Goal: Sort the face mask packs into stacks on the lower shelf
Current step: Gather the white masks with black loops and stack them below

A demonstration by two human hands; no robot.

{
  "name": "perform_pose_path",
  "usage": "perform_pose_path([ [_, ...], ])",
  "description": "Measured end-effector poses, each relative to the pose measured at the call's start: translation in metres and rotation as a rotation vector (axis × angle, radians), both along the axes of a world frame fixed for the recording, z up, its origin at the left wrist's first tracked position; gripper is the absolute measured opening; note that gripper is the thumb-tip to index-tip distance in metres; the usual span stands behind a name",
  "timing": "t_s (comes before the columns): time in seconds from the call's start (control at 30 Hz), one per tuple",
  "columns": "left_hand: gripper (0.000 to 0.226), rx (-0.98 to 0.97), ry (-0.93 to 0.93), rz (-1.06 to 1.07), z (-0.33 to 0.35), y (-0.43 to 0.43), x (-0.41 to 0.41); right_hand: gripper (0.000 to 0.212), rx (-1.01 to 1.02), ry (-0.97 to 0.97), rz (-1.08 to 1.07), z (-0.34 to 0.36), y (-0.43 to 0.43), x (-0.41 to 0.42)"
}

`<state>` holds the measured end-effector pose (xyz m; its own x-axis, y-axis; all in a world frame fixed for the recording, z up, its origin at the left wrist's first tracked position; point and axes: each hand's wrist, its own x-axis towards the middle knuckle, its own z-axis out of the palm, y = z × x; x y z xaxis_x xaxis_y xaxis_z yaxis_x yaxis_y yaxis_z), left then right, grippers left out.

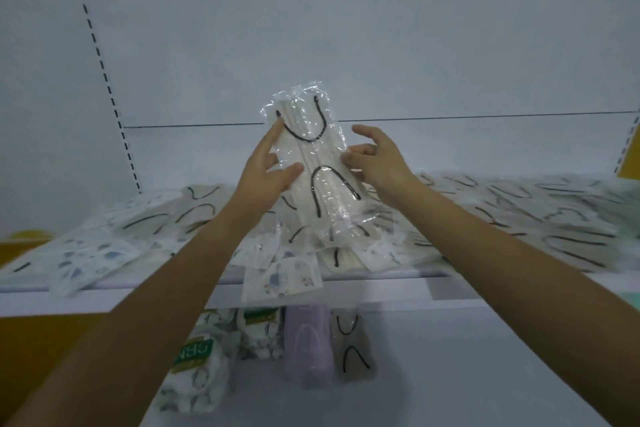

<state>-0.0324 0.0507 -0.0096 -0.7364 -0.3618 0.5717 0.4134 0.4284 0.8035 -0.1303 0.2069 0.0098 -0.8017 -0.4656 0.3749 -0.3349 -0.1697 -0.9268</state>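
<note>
Two white shelves run across a tall white back panel (pixel 346 45), with a yellow side panel (pixel 34 340) at the lower left. Across the upper shelf (pixel 381 282) sprawls a loose heap of mask packs (pixel 519 218). Most are clear-wrapped cream masks with black ear loops, with blue-printed ones mixed in toward the left and one printed pack overhanging the front edge. Below it, the lower shelf (pixel 450 374) carries a short row of packs side by side: floral packs (pixel 197 374) with green labels at the left, then a lilac pack (pixel 308 347), then a cream pack (pixel 349 347) with black loops at the right end. Both bare forearms reach up from the bottom corners. Between the hands, raised above the heap and standing nearly upright, is the held pack (pixel 322 163), cream masks with black loops in crinkled clear wrap. The left hand (pixel 270 177) grips its left edge, thumb laid across the front and index finger stretched up along the side. The right hand (pixel 381 163) meets the right edge with bent fingertips, its index finger lifted free; whether it pinches the wrap or only touches it cannot be told.
</note>
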Motion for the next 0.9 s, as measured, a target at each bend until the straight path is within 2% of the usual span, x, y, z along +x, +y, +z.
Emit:
perform_pose_path([
  [0.13,0.043,-0.057,0.015,0.211,0.002,-0.007,0.004,0.048,0.042,0.028,0.05,-0.006,0.003,-0.005],
  [0.2,0.042,-0.057,-0.052,0.237,0.001,-0.016,0.01,0.049,0.202,0.113,0.018,-0.011,0.011,-0.014],
  [0.37,0.052,-0.054,-0.319,0.306,-0.022,-0.042,0.024,0.062,0.756,0.254,-0.033,-0.032,0.022,-0.026],
  [0.43,0.052,-0.072,-0.322,0.319,-0.034,-0.043,0.026,0.069,0.922,0.28,-0.042,-0.037,0.019,-0.026],
  [0.5,0.052,-0.061,-0.269,0.335,-0.045,-0.04,0.027,0.074,0.996,0.285,-0.041,-0.039,0.014,-0.022],
  [0.63,0.052,0.04,-0.171,0.343,-0.056,-0.045,0.027,0.075,0.928,0.215,-0.004,-0.041,0.005,-0.017],
  [0.73,0.053,0.068,-0.126,0.334,-0.058,-0.051,0.028,0.074,0.864,0.285,-0.058,-0.042,0.002,-0.017],
  [0.9,0.051,0.06,-0.006,0.33,-0.057,-0.051,0.032,0.046,0.342,0.215,-0.101,-0.039,0.007,-0.015],
])
